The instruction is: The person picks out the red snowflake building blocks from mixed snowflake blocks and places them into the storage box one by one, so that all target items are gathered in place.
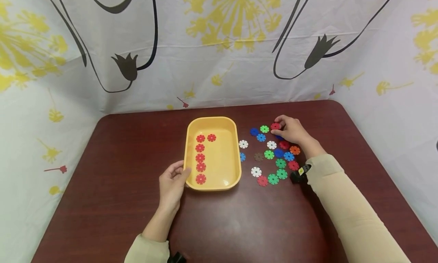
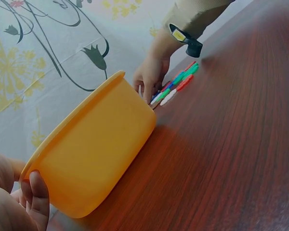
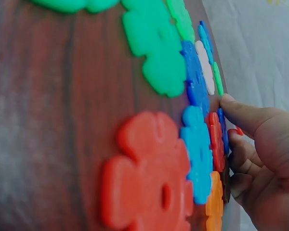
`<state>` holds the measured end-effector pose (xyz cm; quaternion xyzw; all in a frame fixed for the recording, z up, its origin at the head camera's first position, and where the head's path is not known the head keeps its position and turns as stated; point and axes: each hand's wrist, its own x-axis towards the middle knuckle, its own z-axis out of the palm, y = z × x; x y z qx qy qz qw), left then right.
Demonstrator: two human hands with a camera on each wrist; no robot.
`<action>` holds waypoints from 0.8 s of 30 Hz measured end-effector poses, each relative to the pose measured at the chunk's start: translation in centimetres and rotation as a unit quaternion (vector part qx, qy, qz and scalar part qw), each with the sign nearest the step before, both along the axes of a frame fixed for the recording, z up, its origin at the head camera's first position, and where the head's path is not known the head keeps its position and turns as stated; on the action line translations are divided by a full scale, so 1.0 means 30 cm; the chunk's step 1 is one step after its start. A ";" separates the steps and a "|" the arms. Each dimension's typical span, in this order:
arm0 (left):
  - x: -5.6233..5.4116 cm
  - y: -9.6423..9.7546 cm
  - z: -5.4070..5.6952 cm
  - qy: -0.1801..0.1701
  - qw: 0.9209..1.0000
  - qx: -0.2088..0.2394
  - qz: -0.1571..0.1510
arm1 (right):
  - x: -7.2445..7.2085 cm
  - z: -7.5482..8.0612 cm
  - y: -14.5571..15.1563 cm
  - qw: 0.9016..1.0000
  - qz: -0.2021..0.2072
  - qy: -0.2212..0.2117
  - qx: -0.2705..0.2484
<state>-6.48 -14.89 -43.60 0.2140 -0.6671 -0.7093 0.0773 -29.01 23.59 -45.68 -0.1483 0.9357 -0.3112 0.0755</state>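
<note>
A yellow tray (image 1: pixel 228 187) stands mid-table, with several red notched plastic discs (image 1: pixel 200 157) inside, most in a column along its left side. My left hand (image 1: pixel 173 185) grips the tray's near left rim, thumb over the edge and fingers against the outer wall. Out to the right, my right hand (image 1: pixel 293 131) has its thumb and fingers around a red disc (image 1: pixel 275 126) at the far side of the loose discs. Only a sliver of this red disc (image 3: pixel 238 130) shows in the right wrist view. A dark blue disc (image 1: pixel 279 137) lies partly under that hand.
Loose flower-shaped discs in white, green, blue, brown, orange and red lie right of the tray, including a near red disc (image 1: pixel 262 181) and a white disc (image 1: pixel 256 171). A patterned cloth (image 1: pixel 205 84) hangs behind the dark wooden table (image 1: pixel 113 187).
</note>
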 end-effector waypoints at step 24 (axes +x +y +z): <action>-0.004 -0.001 -0.001 -0.002 1.000 0.005 0.004 | 0.042 0.015 -0.074 0.995 -0.028 0.046 -0.085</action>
